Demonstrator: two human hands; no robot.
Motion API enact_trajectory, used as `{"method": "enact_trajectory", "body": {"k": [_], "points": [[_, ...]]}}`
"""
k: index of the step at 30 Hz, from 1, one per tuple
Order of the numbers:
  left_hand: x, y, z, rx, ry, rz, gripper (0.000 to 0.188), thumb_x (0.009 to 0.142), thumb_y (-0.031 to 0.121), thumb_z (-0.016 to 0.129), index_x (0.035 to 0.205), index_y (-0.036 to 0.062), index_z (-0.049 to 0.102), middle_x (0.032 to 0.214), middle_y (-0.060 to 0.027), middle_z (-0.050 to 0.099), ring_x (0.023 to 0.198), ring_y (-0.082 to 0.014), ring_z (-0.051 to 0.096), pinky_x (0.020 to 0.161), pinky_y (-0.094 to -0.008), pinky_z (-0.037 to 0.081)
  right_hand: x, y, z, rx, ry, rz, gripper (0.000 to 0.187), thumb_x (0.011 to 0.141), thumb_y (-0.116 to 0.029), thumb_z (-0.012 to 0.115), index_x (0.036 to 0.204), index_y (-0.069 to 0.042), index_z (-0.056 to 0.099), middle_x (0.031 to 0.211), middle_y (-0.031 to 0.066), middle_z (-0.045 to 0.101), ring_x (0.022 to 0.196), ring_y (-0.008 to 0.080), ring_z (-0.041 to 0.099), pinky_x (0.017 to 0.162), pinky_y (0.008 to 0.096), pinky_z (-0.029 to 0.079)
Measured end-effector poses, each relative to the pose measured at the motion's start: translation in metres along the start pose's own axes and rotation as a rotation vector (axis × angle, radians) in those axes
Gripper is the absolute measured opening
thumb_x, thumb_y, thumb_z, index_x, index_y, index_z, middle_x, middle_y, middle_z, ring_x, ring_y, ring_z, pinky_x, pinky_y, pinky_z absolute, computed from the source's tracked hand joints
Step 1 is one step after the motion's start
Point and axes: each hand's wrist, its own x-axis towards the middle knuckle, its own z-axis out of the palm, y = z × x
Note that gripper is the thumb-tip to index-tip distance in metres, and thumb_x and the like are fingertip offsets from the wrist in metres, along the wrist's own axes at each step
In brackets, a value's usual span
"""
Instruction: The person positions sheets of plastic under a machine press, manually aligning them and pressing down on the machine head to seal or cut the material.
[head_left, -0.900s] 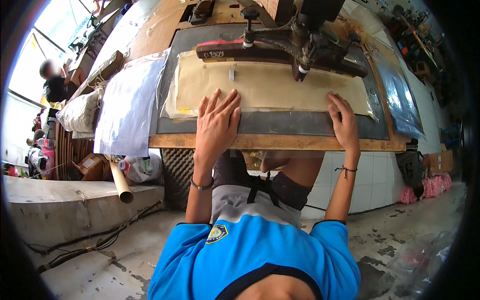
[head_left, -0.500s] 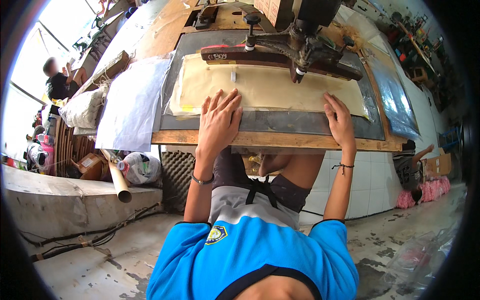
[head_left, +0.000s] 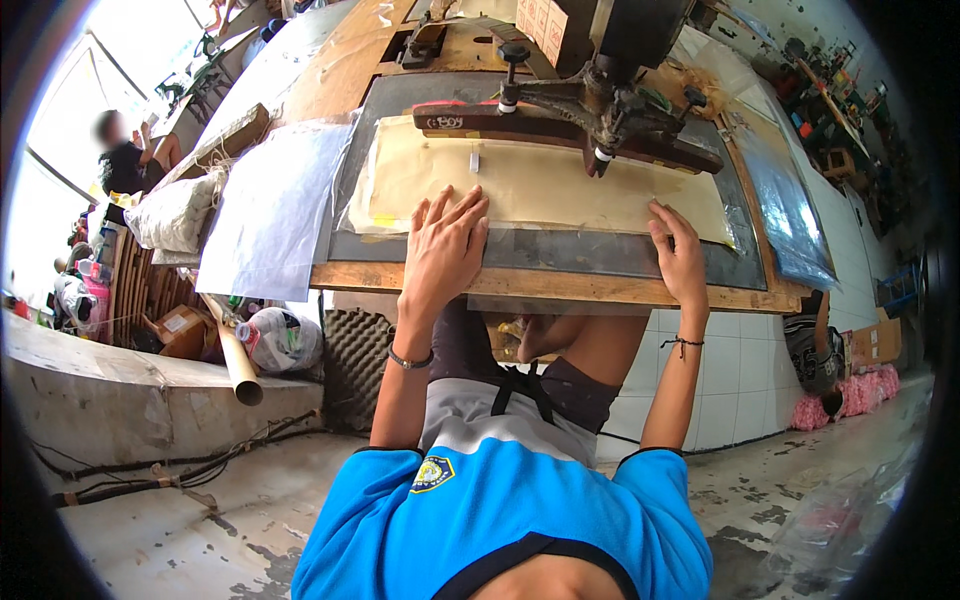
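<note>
A wooden-framed printing screen [head_left: 560, 290] lies flat on the table, with a pale tan sheet [head_left: 540, 185] under clear film in its middle. My left hand [head_left: 442, 250] rests flat on the near part of the screen, fingers spread, at the sheet's front edge. My right hand [head_left: 682, 255] lies flat near the sheet's right front corner, fingers reaching over the frame. Neither hand holds anything. A dark metal arm with a wooden squeegee bar [head_left: 560, 120] sits across the far side of the sheet.
Clear plastic sheets [head_left: 275, 210] lie left of the frame, and a bluish one [head_left: 785, 195] to the right. A cardboard tube [head_left: 232, 350], bags and boxes sit under the table at left. A person [head_left: 125, 160] sits far left. Another person [head_left: 815, 345] crouches at right.
Both hands stay pressed on the screen; my right hand has slid slightly inward along the sheet's edge. The view has shifted a little closer.
</note>
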Motion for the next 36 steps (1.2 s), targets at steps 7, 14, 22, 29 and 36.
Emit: {"method": "enact_trajectory", "body": {"k": [7, 14, 22, 29, 36], "points": [[0.001, 0.002, 0.0, 0.022, -0.016, -0.006, 0.037, 0.106, 0.025, 0.054, 0.135, 0.0087, 0.071, 0.148, -0.0052, 0.064, 0.145, -0.0332, 0.049, 0.123, -0.054, 0.03, -0.001, -0.005, -0.002, -0.016, 0.018, 0.005, 0.043, 0.108, -0.04, 0.059, 0.135, -0.007, 0.069, 0.136, 0.0173, 0.068, 0.13, 0.038, 0.06, 0.112, 0.046, 0.045], [-0.001, -0.001, 0.002, 0.035, -0.004, 0.004, 0.036, 0.105, 0.026, 0.055, 0.134, 0.0078, 0.069, 0.149, -0.0063, 0.063, 0.144, -0.0337, 0.05, 0.123, -0.0538, 0.03, -0.001, -0.006, -0.001, 0.09, 0.028, 0.023, 0.042, 0.108, -0.038, 0.059, 0.134, -0.006, 0.069, 0.135, 0.0172, 0.069, 0.129, 0.0367, 0.062, 0.111, 0.0452, 0.047], [0.0, 0.005, -0.004, -0.023, 0.006, -0.049, 0.034, 0.105, 0.021, 0.055, 0.131, 0.0072, 0.071, 0.148, -0.0087, 0.064, 0.145, -0.0341, 0.05, 0.124, -0.0486, 0.03, 0.0, -0.008, -0.006, 0.068, 0.026, 0.086, 0.044, 0.109, -0.04, 0.058, 0.132, -0.005, 0.07, 0.134, 0.0191, 0.069, 0.128, 0.0371, 0.063, 0.109, 0.0442, 0.048], [0.002, 0.008, -0.006, -0.002, 0.01, -0.053, 0.034, 0.104, 0.021, 0.057, 0.131, 0.0064, 0.072, 0.147, -0.0081, 0.065, 0.143, -0.0337, 0.051, 0.124, -0.0485, 0.031, 0.002, -0.011, -0.006, -0.003, 0.024, 0.054, 0.044, 0.109, -0.041, 0.058, 0.131, -0.005, 0.07, 0.133, 0.0176, 0.069, 0.127, 0.0363, 0.062, 0.111, 0.0454, 0.046], [0.002, 0.009, -0.006, -0.018, 0.029, -0.053, 0.032, 0.104, 0.019, 0.058, 0.13, 0.0067, 0.072, 0.145, -0.0106, 0.065, 0.142, -0.0348, 0.052, 0.123, -0.0486, 0.032, 0.0, -0.008, -0.008, 0.05, 0.006, 0.041, 0.044, 0.11, -0.039, 0.057, 0.136, -0.005, 0.067, 0.138, 0.0153, 0.067, 0.13, 0.0345, 0.061, 0.111, 0.0431, 0.047]]}}
